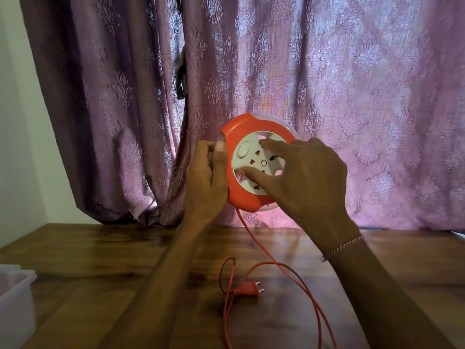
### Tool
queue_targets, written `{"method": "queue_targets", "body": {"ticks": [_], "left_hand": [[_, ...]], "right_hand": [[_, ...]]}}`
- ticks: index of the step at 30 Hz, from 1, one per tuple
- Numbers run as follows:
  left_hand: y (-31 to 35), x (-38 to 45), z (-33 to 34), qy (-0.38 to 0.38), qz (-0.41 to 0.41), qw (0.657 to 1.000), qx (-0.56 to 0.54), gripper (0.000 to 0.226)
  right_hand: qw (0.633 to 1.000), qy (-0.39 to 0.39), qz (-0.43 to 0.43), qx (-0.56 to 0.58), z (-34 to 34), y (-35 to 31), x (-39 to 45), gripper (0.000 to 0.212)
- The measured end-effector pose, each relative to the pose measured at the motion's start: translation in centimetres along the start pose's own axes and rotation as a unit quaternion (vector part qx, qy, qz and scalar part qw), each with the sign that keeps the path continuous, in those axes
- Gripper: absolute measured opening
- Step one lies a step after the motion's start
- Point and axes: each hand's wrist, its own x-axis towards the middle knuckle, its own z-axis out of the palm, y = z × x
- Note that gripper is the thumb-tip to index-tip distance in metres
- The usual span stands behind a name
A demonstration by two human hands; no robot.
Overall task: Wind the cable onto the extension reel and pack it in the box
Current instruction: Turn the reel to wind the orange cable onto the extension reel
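Two hands are in view: the left hand (pixel 206 177) and the right hand (pixel 305 180). There is one reel (pixel 240 197), orange with a white face, and on that face one round switch (pixel 243 150). One orange cable (pixel 297 275) hangs from the reel and loops over the one bench (pixel 100 253). It ends in one plug (pixel 247 289) with two pins. One clear box (pixel 15 306) sits at the left edge. One bracelet (pixel 346 245) circles the right wrist. One curtain (pixel 352 84) hangs behind.

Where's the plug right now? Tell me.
The plug lies on the wooden table, low and centre in the head view, between the forearms, below the raised reel.
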Motion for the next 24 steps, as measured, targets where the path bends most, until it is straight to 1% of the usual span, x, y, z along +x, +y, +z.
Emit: {"method": "queue_targets", "body": {"ticks": [2, 3, 5, 6, 7, 8, 9, 11, 13, 19, 21, 24], "left_hand": [[0.0, -0.1, 0.1, -0.001, -0.001, 1.000, 0.001, 0.028], [0.0, -0.1, 0.1, 0.002, -0.001, 1.000, -0.002, 0.027], [-0.1, 0.0, 0.1, 0.007, -0.001, 1.000, -0.006, 0.026], [-0.2, 0.0, 0.1, 0.009, -0.002, 1.000, -0.005, 0.026], [-0.3, 0.0, 0.1, 0.010, -0.002, 1.000, -0.004, 0.026], [-0.3, 0.1, 0.1, 0.012, 0.000, 1.000, -0.004, 0.026], [-0.3, 0.1, 0.1, 0.014, 0.003, 1.000, -0.004, 0.025], [-0.2, 0.0, 0.2, 0.017, 0.009, 1.000, -0.002, 0.024], [-0.1, 0.0, 0.2, 0.017, 0.011, 1.000, 0.001, 0.024], [0.1, 0.0, 0.2, 0.017, 0.024, 1.000, -0.003, 0.024], [0.1, 0.0, 0.1, 0.020, 0.020, 1.000, -0.004, 0.025], [0.2, 0.0, 0.1, 0.026, 0.017, 1.000, -0.005, 0.024]], "right_hand": [[1.000, -0.002, -0.007, 0.026, -0.2, 0.3, 0.2, 0.055], [0.999, -0.007, -0.016, 0.049, -0.4, 0.5, 0.3, 0.047], [0.992, -0.032, -0.072, 0.096, -0.6, 0.9, 0.6, 0.022], [0.986, -0.062, -0.108, 0.111, -0.8, 1.1, 0.7, 0.013], [0.979, -0.100, -0.134, 0.118, -0.9, 1.3, 0.8, 0.022], [0.971, -0.146, -0.148, 0.117, -1.1, 1.4, 0.9, 0.035], [0.966, -0.187, -0.149, 0.103, -1.3, 1.3, 0.9, 0.047], [0.961, -0.226, -0.146, 0.068, -1.6, 0.9, 0.9, 0.063], [0.964, -0.215, -0.151, 0.048, -1.7, 0.6, 0.9, 0.066], [0.978, -0.134, -0.157, 0.013, -1.3, 0.7, 0.5, 0.057], [0.984, -0.119, -0.134, 0.013, -1.1, 0.6, 0.3, 0.056], [0.994, -0.092, -0.046, 0.025, -0.8, 0.0, -0.1, 0.056]]}}
